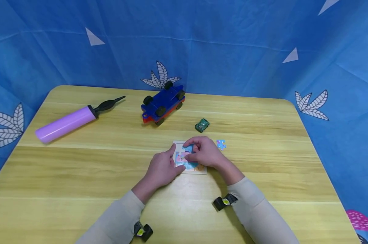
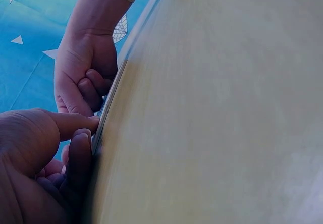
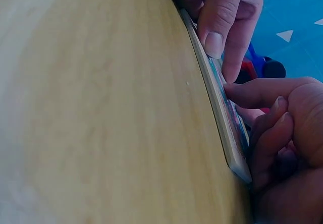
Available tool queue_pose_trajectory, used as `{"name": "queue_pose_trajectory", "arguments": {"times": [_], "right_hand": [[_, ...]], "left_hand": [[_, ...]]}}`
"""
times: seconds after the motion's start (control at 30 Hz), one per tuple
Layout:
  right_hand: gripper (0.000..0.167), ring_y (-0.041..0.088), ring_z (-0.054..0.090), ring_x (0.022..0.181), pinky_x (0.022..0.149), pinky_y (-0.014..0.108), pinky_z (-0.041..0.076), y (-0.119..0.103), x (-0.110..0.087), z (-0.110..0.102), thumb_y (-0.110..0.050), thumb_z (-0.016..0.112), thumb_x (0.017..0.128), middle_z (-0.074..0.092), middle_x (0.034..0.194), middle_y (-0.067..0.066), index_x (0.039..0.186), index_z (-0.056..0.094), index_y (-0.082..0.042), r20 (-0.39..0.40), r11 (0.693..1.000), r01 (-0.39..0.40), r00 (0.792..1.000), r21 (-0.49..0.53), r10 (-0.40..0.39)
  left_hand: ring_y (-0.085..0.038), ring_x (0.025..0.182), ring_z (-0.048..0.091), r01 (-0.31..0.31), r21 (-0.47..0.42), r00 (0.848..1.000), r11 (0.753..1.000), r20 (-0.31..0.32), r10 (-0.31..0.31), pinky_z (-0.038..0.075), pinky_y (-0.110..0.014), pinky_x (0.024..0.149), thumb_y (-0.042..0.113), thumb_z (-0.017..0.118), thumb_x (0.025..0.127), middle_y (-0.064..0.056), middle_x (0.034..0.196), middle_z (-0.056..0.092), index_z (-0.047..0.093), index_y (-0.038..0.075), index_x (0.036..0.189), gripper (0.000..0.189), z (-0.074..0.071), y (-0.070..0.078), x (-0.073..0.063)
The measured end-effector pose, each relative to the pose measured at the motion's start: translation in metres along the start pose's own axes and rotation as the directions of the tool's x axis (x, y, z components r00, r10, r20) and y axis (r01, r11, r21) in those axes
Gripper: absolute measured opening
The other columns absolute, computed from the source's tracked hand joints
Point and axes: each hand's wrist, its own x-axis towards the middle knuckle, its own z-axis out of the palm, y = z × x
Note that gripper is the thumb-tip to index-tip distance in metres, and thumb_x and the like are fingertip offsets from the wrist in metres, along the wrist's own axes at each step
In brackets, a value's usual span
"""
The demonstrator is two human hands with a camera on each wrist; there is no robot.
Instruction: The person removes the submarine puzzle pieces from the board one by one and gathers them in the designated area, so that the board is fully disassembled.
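A small jigsaw puzzle board (image 1: 178,146) with a pale border lies on the table, partly filled with pastel pieces. My left hand (image 1: 162,168) holds its left side, thumb over the lower edge and fingers at the upper left. Over the board, my right hand (image 1: 204,152) pinches a blue puzzle piece (image 1: 188,148) between thumb and index finger; the fingers partly hide it. One loose puzzle piece (image 1: 221,144) lies right of the board. Seen edge-on in the right wrist view, the board's rim (image 3: 214,98) has the left thumb (image 3: 214,42) resting on it.
A purple balloon pump (image 1: 66,124) with a black nozzle lies at the left. Behind the board, a blue and red toy vehicle (image 1: 163,103) rests with its wheels showing, and a small green toy car (image 1: 202,125) stands nearer. A blue patterned cloth (image 1: 232,51) hangs behind the table (image 1: 80,176).
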Motion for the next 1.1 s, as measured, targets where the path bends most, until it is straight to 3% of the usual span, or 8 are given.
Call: {"name": "queue_pose_trajectory", "arguments": {"times": [0.5, 0.73, 1.1], "right_hand": [[0.028, 0.014, 0.043, 0.050, 0.066, 0.031, 0.047, -0.003, 0.002, 0.001, -0.001, 0.082, 0.079, 0.046, 0.057, 0.002, 0.106, 0.073, -0.003, 0.008, 0.997, -0.039, 0.999, 0.063, 0.038], [0.032, 0.012, 0.038, 0.048, 0.059, 0.029, 0.042, -0.010, 0.000, 0.001, 0.008, 0.077, 0.081, 0.042, 0.056, 0.003, 0.111, 0.067, 0.007, 0.024, 0.995, -0.048, 0.999, 0.086, 0.046], [0.034, 0.014, 0.038, 0.049, 0.056, 0.028, 0.041, 0.000, -0.001, 0.002, 0.002, 0.082, 0.079, 0.040, 0.057, 0.002, 0.109, 0.068, -0.004, -0.028, 0.993, -0.006, 1.000, 0.118, 0.009]], "left_hand": [[-0.015, 0.047, 0.040, -0.010, 0.007, 1.000, 1.000, -0.011, 0.010, 0.028, -0.028, 0.047, 0.034, 0.081, 0.085, 0.001, 0.057, 0.047, 0.037, -0.002, 0.151, 0.087, 0.001, -0.002, 0.000], [-0.015, 0.046, 0.040, -0.006, -0.007, 1.000, 1.000, -0.017, 0.006, 0.027, -0.028, 0.046, 0.033, 0.081, 0.085, 0.001, 0.057, 0.046, 0.037, -0.002, 0.151, 0.087, 0.002, -0.002, 0.000], [-0.014, 0.046, 0.039, 0.004, 0.003, 1.000, 1.000, -0.014, -0.004, 0.027, -0.028, 0.047, 0.034, 0.081, 0.085, 0.001, 0.057, 0.046, 0.037, -0.002, 0.152, 0.087, 0.002, -0.001, 0.000]]}}
